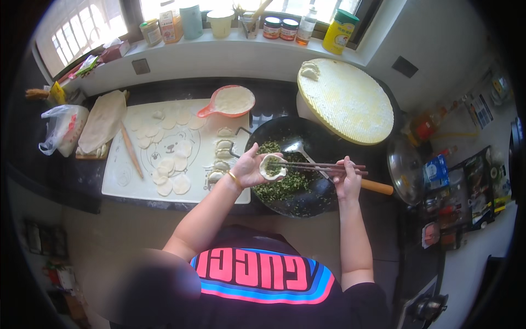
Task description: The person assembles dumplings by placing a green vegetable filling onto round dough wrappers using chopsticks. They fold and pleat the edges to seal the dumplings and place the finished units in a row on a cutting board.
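A round dumpling wrapper [274,177] lies cupped in my left hand [250,168], its edge curled up around a little green filling. My right hand [347,183] is closed around wooden chopsticks [323,166], whose tips reach into the wrapper. Both hands are over a black wok [296,210] holding chopped green filling [285,188]. A spatula with a wooden handle [376,187] and metal blade rests in the wok. Left of the wok, several folded dumplings [223,154] stand in a column along the white board's edge. Loose flat wrappers [181,184] are spread over the board.
The white board [123,190] also bears a rolling pin [131,151] and a red-handled bowl of flour [234,101]. Beyond the wok, a round yellowish tray [350,104] carries a few dumplings. A glass lid [406,170] stands at the right; jars [272,28] line the windowsill.
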A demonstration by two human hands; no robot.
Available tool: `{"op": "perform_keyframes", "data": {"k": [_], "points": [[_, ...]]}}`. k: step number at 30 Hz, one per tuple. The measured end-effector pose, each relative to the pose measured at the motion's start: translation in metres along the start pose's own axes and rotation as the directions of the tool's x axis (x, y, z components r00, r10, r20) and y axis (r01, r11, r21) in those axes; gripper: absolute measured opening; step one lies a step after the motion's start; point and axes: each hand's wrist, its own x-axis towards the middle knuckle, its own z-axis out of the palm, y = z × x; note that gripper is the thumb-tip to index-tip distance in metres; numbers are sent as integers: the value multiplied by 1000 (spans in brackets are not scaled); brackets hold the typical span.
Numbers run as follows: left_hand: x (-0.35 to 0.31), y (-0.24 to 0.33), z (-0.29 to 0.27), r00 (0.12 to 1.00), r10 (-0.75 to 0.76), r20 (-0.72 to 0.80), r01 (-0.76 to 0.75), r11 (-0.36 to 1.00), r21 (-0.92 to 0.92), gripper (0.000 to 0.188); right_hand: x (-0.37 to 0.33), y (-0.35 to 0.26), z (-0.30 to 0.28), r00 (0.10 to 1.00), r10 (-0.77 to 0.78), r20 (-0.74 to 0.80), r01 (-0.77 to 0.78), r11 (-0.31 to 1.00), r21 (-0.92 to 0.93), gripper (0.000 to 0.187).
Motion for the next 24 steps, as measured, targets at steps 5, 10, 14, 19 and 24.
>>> {"op": "perform_keyframes", "data": {"k": [5,10,14,19,24], "points": [[-1,-1,-1,999,-14,42,16,999,-37,74,2,11,-4,997,50,-50,-52,998,-32,19],[-3,-1,1,1000,0,25,0,999,-33,73,4,11,-5,999,22,-23,-21,999,41,19],[-4,-2,4,1000,5,22,-5,1000,-7,73,2,13,-1,1000,23,-11,-23,1000,-11,19],[-6,-2,5,1000,17,4,-17,1000,15,73,2,10,0,999,34,25,-35,999,32,17],[-9,-2,11,999,17,-38,-16,1000,21,73,3,16,-2,998,12,62,-9,999,-51,18]]}}
